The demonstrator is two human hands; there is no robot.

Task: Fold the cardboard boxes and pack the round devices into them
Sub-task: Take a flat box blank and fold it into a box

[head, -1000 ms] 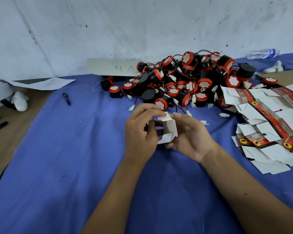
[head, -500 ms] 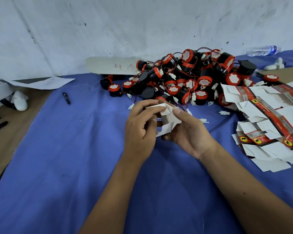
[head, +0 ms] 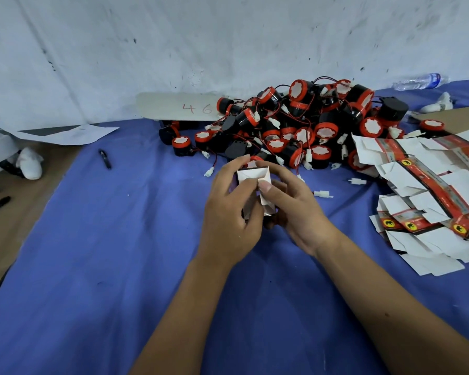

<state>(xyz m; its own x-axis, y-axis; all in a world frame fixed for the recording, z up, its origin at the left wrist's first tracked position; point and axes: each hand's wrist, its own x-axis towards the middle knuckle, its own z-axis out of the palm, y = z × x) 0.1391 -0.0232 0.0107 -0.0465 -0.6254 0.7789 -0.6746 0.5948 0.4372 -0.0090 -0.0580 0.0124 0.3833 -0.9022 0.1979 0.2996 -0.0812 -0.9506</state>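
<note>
Since the earlier frame the top flap has folded flat. At frame centre, your left hand [head: 232, 212] and right hand [head: 295, 209] grip the small cardboard box [head: 252, 182]; the device pile [head: 303, 125] lies directly above, nearer your right hand.
</note>
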